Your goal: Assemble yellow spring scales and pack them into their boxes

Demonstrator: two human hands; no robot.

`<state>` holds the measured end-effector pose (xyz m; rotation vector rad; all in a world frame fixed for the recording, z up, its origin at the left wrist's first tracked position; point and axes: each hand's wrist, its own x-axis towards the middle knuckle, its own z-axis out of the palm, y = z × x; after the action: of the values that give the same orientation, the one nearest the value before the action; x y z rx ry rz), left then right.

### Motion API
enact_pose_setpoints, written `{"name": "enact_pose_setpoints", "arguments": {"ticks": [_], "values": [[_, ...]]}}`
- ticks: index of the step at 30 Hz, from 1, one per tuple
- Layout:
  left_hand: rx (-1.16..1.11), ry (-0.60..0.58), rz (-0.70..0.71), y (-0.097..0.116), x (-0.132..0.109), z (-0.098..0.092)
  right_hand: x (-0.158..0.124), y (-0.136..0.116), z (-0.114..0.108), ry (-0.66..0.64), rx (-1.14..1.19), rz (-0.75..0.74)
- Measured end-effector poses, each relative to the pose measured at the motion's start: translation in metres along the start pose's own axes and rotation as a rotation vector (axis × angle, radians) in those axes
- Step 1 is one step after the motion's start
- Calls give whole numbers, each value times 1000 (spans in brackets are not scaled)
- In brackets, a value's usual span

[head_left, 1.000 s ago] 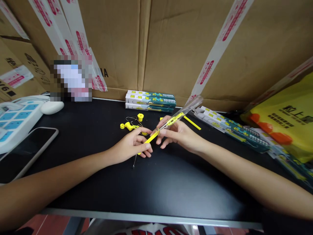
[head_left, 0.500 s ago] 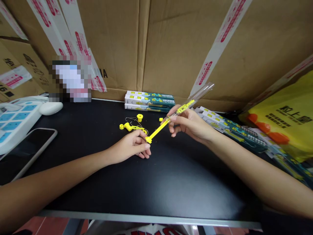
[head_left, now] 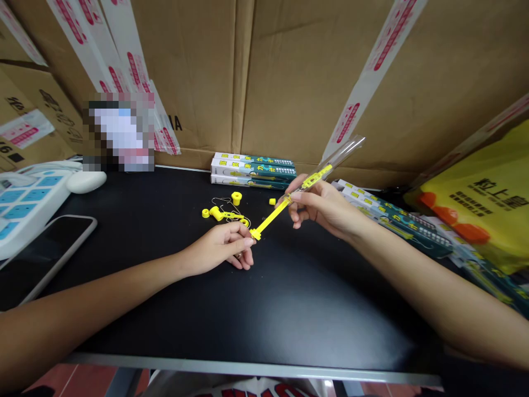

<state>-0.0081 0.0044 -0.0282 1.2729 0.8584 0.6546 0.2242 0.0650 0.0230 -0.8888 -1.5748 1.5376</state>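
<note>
Left hand (head_left: 225,245): thumb and fingers pinched on the flanged lower end of a yellow rod (head_left: 270,218); anything beyond that flange is hidden in the fingers. Right hand (head_left: 320,204): at two o'clock from the left, apart from it, thumb and fingers closed around a clear tube (head_left: 345,151). Rod and tube: in line, tilted, pointing to about one o'clock above the table (head_left: 256,314); rod's upper end inside the tube mouth, the exact joint masked by the right fingertips. Slotted yellow piece (head_left: 316,176): seen through the tube wall, markings too small to read. Loose yellow parts, from eleven o'clock of the left hand round to one: a ring (head_left: 205,213), a slotted piece (head_left: 225,215) partly behind the left fingers, a flanged cap (head_left: 236,198), a small block (head_left: 272,202); thin wire (head_left: 219,199) tangled among them, its ends hard to trace. Printed boxes (head_left: 253,172): stacked at twelve o'clock. Further boxes (head_left: 397,220): at two to three o'clock, partly covered by the right arm. Yellow bag (head_left: 487,198): three o'clock, cut off by the frame. Phone (head_left: 45,259) and power strip (head_left: 31,201): nine to ten o'clock, both cut off. Pixelated patch (head_left: 119,135): ten o'clock, contents unreadable.
</note>
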Motion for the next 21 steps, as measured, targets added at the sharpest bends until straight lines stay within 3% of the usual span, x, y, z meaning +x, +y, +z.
{"name": "enact_pose_setpoints", "arguments": {"ticks": [14,21], "values": [[15,6,-16,0,0,0,-2,0,2,4,-7,4],[10,17,-13,1,0,1,-4,4,8,-90,-27,43]]}}
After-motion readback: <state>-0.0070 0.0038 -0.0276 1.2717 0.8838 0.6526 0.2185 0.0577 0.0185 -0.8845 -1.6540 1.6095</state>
